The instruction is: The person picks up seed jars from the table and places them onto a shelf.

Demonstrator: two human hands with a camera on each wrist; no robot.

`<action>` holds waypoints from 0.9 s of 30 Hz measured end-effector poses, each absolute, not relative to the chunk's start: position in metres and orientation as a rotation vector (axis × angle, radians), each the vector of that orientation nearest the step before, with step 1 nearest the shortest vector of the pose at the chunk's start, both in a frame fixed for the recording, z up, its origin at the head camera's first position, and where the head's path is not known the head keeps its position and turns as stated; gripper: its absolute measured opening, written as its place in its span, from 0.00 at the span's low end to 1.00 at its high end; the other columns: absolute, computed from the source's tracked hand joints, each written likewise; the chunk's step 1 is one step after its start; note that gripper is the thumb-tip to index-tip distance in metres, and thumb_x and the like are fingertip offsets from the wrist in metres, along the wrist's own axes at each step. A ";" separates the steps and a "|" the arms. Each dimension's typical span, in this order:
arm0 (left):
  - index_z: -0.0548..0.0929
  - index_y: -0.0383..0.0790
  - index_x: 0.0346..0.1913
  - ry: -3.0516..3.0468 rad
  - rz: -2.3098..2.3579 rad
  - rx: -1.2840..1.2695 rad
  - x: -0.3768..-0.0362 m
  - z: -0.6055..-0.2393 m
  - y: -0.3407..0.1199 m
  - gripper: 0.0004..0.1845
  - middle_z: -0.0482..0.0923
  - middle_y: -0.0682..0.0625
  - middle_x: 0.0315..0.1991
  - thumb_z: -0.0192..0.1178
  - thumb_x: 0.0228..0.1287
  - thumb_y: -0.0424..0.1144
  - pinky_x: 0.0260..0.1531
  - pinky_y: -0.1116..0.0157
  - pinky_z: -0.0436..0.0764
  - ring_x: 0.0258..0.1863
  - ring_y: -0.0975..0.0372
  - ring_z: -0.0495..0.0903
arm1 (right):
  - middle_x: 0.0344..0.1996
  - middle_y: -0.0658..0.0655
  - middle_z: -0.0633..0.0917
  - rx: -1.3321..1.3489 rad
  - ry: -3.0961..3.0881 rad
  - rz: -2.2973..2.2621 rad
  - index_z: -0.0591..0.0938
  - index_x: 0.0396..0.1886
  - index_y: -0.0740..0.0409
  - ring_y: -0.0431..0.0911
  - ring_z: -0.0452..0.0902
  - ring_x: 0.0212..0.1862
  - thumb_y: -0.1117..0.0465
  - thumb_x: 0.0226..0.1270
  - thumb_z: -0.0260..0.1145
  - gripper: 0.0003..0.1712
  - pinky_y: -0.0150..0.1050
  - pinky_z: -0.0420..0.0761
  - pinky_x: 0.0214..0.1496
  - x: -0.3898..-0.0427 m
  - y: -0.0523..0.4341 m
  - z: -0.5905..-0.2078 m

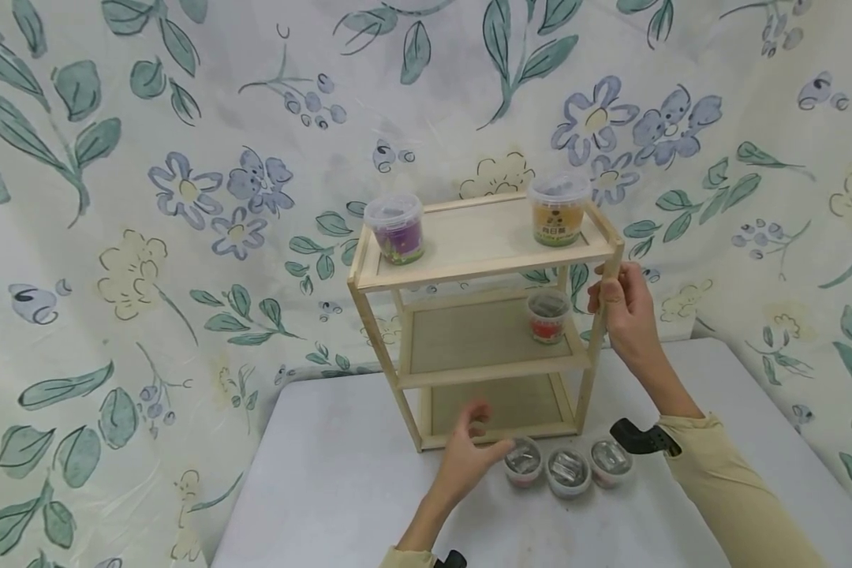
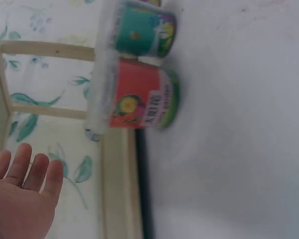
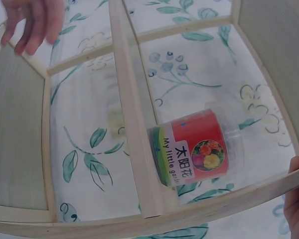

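Note:
A three-tier wooden shelf (image 1: pixel 461 379) stands on the table. My right hand (image 1: pixel 628 312) grips its right front post near the top, thumb in front. My left hand (image 1: pixel 465 457) hovers before the bottom tier with fingers spread, holding nothing. Closest to that thumb is a lidded plastic tub (image 1: pixel 522 461), with a red flower label in the left wrist view. Beside it on the table are a second tub (image 1: pixel 569 472), and a third tub (image 1: pixel 611 461). In the left wrist view, a teal-labelled tub (image 2: pixel 144 30) sits behind the red one. Whether the thumb touches the nearest tub I cannot tell.
On the top tier stand a purple tub (image 1: pixel 395 229) at left and a yellow tub (image 1: pixel 558 209) at right. A red tub (image 3: pixel 194 149) occupies the middle tier's right end. Floral cloth (image 1: pixel 206 331) hangs behind the white table (image 1: pixel 312 473).

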State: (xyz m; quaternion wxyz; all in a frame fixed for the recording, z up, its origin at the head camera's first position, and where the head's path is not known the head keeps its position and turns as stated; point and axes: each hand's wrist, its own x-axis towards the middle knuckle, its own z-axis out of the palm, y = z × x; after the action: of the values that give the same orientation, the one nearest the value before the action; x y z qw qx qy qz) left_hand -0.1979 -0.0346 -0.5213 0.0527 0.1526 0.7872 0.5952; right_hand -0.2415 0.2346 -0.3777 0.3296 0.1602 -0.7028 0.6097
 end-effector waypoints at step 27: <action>0.60 0.37 0.73 2.498 1.559 0.394 -0.182 -0.605 -0.005 0.53 0.65 0.42 0.65 0.76 0.45 0.50 0.66 0.46 0.66 0.65 0.48 0.67 | 0.31 0.46 0.76 0.437 -1.840 1.557 0.66 0.52 0.76 0.39 0.72 0.31 0.64 0.80 0.46 0.15 0.30 0.75 0.39 -0.242 0.235 -0.378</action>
State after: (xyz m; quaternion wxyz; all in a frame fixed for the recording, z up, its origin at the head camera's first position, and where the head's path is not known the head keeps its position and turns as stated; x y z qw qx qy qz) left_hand -0.1825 -0.0052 -0.6049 0.0855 0.1321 0.8378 0.5229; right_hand -0.2420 0.2351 -0.3782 0.3389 0.1679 -0.7066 0.5980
